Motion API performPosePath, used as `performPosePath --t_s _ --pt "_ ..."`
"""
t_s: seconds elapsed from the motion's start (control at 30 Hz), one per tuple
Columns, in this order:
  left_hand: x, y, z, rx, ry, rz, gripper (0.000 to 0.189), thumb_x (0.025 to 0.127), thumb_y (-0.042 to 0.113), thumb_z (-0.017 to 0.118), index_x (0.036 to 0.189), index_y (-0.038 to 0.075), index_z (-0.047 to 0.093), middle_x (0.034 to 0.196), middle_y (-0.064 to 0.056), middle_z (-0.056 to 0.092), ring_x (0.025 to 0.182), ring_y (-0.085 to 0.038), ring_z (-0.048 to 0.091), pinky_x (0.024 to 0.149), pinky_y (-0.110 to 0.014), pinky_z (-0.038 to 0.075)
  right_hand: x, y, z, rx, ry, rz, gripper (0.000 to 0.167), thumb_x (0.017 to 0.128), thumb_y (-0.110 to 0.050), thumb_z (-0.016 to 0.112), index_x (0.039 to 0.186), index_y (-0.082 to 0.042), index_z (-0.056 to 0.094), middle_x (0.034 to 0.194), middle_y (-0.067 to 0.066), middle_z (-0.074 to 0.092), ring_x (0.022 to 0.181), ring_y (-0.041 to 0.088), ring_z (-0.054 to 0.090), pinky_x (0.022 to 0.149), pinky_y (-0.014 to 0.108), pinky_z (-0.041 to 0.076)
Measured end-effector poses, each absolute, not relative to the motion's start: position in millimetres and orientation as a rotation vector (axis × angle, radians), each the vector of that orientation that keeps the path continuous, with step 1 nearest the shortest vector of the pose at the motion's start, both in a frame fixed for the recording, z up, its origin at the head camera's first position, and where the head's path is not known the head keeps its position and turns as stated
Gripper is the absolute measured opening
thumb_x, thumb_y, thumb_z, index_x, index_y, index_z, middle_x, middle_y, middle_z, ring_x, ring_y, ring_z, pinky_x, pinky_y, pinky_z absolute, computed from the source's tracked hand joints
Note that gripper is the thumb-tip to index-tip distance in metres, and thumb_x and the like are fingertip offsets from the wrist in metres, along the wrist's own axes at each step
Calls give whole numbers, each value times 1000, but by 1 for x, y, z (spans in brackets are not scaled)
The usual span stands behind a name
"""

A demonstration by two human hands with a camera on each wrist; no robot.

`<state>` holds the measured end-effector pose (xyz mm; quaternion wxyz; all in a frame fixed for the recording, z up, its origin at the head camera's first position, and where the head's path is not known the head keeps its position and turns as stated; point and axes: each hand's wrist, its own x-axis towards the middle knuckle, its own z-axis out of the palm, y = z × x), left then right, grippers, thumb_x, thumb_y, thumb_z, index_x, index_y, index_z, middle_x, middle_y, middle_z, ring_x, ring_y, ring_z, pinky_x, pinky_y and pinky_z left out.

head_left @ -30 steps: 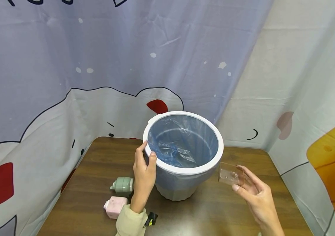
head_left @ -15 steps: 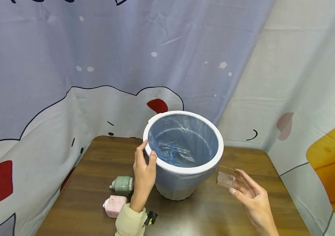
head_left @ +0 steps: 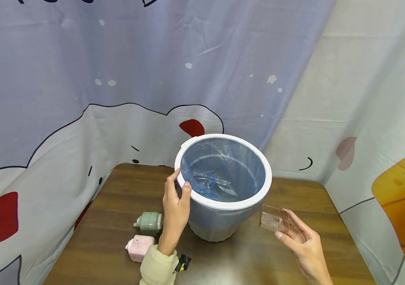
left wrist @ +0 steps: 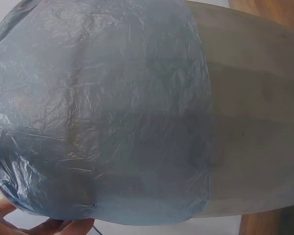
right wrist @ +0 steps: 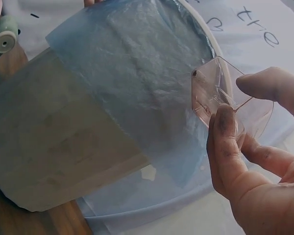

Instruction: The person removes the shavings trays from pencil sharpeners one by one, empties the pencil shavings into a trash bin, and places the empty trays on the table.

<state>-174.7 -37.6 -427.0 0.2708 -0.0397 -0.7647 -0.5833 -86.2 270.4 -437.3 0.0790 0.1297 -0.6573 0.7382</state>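
A trash bin [head_left: 212, 229] with a white rim [head_left: 224, 206] stands upright on the table, lined with a thin blue plastic bag [head_left: 220, 186]. The bag folds over the rim and covers the upper outer wall in the left wrist view. My left hand [head_left: 175, 208] grips the rim at its left side, thumb and index finger on the white ring. To the right of the bin, my right hand [head_left: 304, 241] pinches a small clear, pinkish plastic box [head_left: 272, 219] between thumb and fingers. In the right wrist view the clear box [right wrist: 210, 90] appears before the rim, its open side unclear.
Left of the bin lie a green bottle [head_left: 149, 222] and a pink square bottle [head_left: 140, 247] on the wooden table [head_left: 102, 233]. A printed cloth curtain [head_left: 145, 59] hangs behind and along both sides of the table.
My right hand has moved slightly left and down with the clear box, tilting it a little. My left hand and the bin have stayed in place.
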Motion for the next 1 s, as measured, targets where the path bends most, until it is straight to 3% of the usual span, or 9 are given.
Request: performPosePath --t_s 0.3,1.0 --pt "-175 -37 -427 -109 -2061 -1571 47 92 30 48 137 24 38 134 -4 42 122 -24 43 94 -52 36 -87 269 -446 531 -1886 2255 64 78 23 50 137 14 26 130 15 49 105 23 59 84 31 48" --pt "-174 -37 -427 -96 -2057 -1571 47 91 30 49 137 23 39 133 -5 42 122 -24 43 95 -52 36 -81 264 -469 494 -1916 2300 65 78 23 50 138 12 26 130 9 51 103 25 60 82 33 49"
